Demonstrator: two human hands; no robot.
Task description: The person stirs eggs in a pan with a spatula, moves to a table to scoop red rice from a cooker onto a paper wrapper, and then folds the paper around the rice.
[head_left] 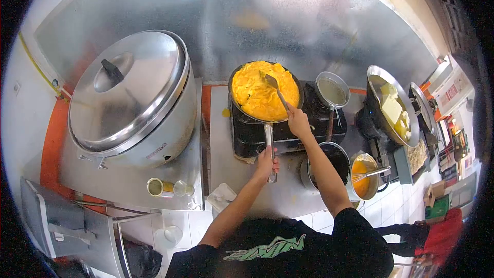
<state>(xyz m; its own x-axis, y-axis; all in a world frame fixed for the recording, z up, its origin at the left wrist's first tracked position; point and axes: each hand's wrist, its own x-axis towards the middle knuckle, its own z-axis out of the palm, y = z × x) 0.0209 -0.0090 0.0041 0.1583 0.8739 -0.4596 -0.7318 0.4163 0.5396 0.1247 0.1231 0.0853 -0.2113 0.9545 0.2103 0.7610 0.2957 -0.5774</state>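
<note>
My left hand (pixel 266 162) is wrapped round the metal handle of a frying pan (pixel 301 99) on the black gas stove (pixel 247 136). Soft yellow scrambled eggs (pixel 252 92) fill the pan almost to its rim. With its fingers closed, my right hand (pixel 298 122) grips a spatula (pixel 278 90) by the handle, and the blade rests on top of the eggs. To the right of the pan, a strainer (pixel 332 91) sits over the stove, its handle pointing toward me.
A big lidded rice cooker (pixel 131 92) stands at left, near small jars (pixel 160 187). By my right forearm are a dark pot (pixel 329 162) and a pot of beaten egg (pixel 364 185) with a whisk (pixel 373 172). Farther right, a wok (pixel 378 80) holds yellow blocks. A person in red (pixel 442 234) is at lower right.
</note>
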